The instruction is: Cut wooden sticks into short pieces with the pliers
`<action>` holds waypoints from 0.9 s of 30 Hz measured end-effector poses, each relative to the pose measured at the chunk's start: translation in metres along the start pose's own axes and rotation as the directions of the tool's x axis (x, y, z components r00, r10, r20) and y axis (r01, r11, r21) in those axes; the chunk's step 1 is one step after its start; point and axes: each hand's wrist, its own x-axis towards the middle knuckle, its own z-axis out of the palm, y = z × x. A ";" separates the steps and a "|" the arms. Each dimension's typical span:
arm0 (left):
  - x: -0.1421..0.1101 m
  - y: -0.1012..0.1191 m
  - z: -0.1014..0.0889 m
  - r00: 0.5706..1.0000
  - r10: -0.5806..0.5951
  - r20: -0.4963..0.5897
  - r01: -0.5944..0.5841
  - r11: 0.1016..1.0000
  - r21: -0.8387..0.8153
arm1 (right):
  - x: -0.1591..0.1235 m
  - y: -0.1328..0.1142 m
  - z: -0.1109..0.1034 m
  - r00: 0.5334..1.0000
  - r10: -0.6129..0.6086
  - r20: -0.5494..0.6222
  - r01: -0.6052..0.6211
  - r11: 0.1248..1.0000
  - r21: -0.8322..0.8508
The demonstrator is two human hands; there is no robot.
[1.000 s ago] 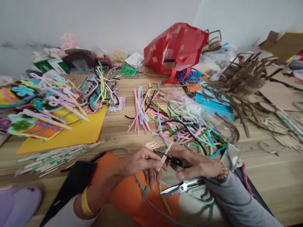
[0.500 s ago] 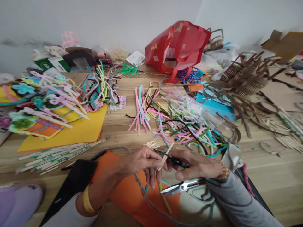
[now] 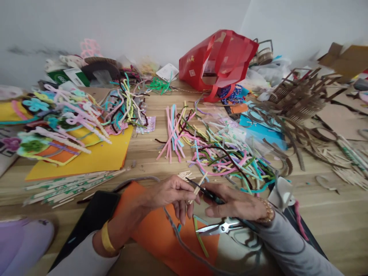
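Pinched tight: the left hand [image 3: 169,195] has its fingertips pressed together on a thin wooden stick [image 3: 198,188], which tilts across the small gap between the hands; the right hand [image 3: 235,203] closes its fingers on a dark slender strip [image 3: 211,195] that touches the stick. It is too blurred to say whether that strip is a pipe cleaner or a tool. A yellow band [image 3: 105,237] circles the left wrist; a gold bracelet [image 3: 267,212] sits at the right, above a grey sleeve [image 3: 287,241].

Just below the right hand lie small steel snips [image 3: 221,229]; under the left hand spreads an orange sheet [image 3: 155,226], crossed by a grey pipe cleaner [image 3: 174,230] and a green strip [image 3: 199,241]. Further out on the wooden table [image 3: 143,157] sit a little heap of short sticks [image 3: 184,175] and a sprawl of coloured pipe cleaners [image 3: 227,161] near the hands; beyond them, pipe-cleaner flowers [image 3: 57,119] on yellow card [image 3: 80,161] — and a red bag [image 3: 218,65] by the wall.
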 end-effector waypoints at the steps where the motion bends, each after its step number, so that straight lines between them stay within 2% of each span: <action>1: -0.001 -0.001 -0.001 1.000 -0.002 0.006 0.002 1.000 0.003 | 0.000 -0.002 0.000 1.000 0.002 -0.001 -0.002 1.000 -0.007; 10: -0.005 -0.011 -0.005 0.999 0.030 -0.018 -0.030 0.999 -0.012 | 0.006 -0.010 0.005 0.999 -0.053 0.011 0.053 0.998 -0.027; 15: -0.002 -0.021 0.005 0.986 0.112 -0.127 -0.116 0.993 -0.021 | 0.006 -0.005 0.007 0.998 0.062 -0.007 -0.062 0.986 -0.155; 18: 0.002 -0.029 0.015 0.945 0.184 -0.269 -0.176 0.983 0.054 | 0.005 -0.006 0.006 0.993 0.115 -0.029 -0.119 0.979 -0.167; 21: 0.006 -0.036 0.023 0.886 0.238 -0.397 -0.181 0.967 0.177 | 0.008 -0.008 0.004 0.991 0.133 -0.018 -0.134 0.979 -0.155; 24: 0.009 -0.040 0.026 0.845 0.286 -0.452 -0.148 0.937 0.316 | 0.013 -0.010 0.001 0.993 0.115 -0.005 -0.115 0.985 -0.130; 27: 0.009 -0.040 0.029 0.787 0.368 -0.496 -0.101 0.869 0.485 | 0.017 -0.012 0.001 0.994 0.106 0.015 -0.104 0.990 -0.095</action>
